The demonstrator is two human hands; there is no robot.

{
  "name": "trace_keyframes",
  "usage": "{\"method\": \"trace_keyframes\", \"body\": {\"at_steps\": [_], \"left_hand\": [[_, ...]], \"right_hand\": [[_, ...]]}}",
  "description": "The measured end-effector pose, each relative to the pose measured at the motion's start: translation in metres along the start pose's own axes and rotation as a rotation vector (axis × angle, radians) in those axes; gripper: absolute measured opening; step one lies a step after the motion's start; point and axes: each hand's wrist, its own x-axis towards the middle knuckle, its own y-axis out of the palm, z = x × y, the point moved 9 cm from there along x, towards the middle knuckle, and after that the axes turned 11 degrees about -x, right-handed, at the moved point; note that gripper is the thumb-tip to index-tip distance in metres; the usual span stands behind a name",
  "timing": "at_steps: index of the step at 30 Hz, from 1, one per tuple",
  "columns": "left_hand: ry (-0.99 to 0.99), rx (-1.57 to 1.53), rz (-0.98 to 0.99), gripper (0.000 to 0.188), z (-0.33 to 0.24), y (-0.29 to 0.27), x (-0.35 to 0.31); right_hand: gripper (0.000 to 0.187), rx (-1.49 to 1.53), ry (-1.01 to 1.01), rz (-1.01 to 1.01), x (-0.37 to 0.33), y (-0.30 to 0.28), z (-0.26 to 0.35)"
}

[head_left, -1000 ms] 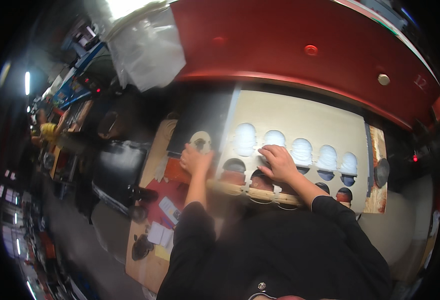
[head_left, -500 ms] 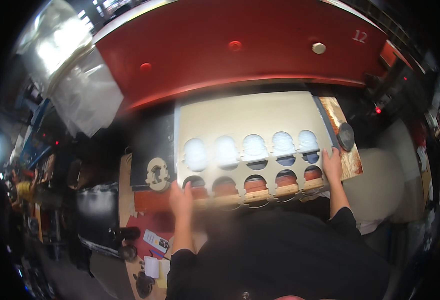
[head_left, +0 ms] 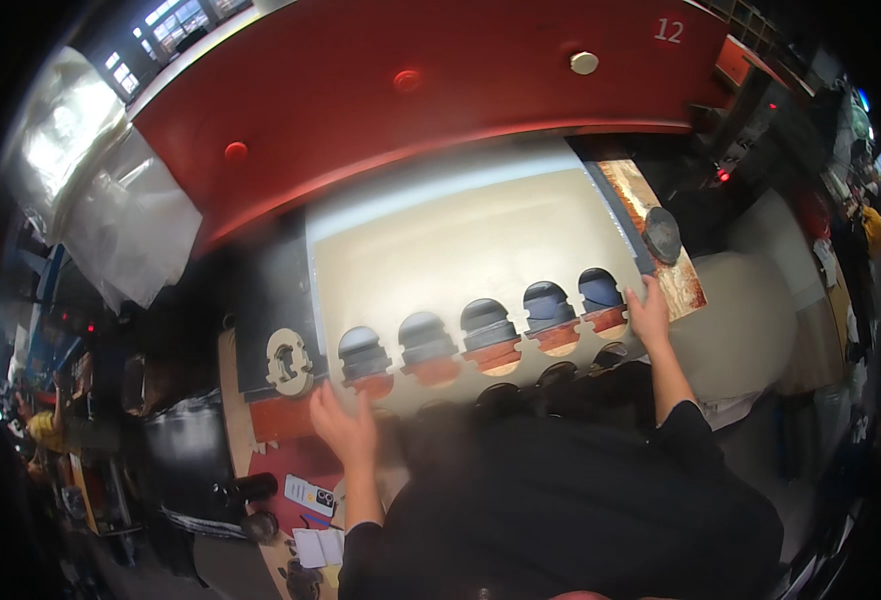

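Observation:
A beige sheet (head_left: 450,240) with rows of round, notched cutouts lies across a pale board (head_left: 430,188), and its near part hangs over the front edge toward my body. My left hand (head_left: 348,428) grips the sheet's near left corner, thumb over it; the hand is slightly blurred. At the opposite edge, my right hand (head_left: 649,318) pinches the sheet, its forearm reaching up from below. Through the cutouts show dark, blue, red and wooden surfaces. Left of the sheet sits a beige ring-like piece (head_left: 288,362) with a notched outline and a shaped opening.
A wide red machine beam (head_left: 440,100) spans the far side. Dark oval object (head_left: 661,235) rests on a worn wooden board (head_left: 628,180) at right. Clear plastic sheeting (head_left: 125,215) hangs at left. A phone (head_left: 309,494) and white paper (head_left: 318,547) lie at lower left.
Both hands have drawn the beige sheet toward my body, baring more of the pale board at the far side. The cutouts now sit lower over the front edge. The view has shifted too.

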Motion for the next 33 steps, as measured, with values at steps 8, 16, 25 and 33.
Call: {"method": "trace_keyframes", "body": {"at_steps": [8, 16, 25, 33], "left_hand": [[-0.092, 0.076, 0.046, 0.068, 0.002, 0.034, 0.025], [-0.117, 0.193, 0.022, 0.068, 0.001, 0.037, 0.022], [0.037, 0.136, 0.141, 0.067, -0.021, 0.021, 0.034], [0.074, -0.028, 0.285, 0.081, -0.013, 0.035, 0.035]], "right_hand": [[0.054, -0.261, -0.035, -0.283, 0.076, -0.028, -0.009], [0.092, -0.442, 0.274, 0.187, 0.161, 0.043, -0.062], [0.083, -0.120, 0.266, -0.070, 0.160, 0.013, -0.054], [0.076, 0.350, -0.332, -0.019, 0.038, 0.009, 0.216]]}}
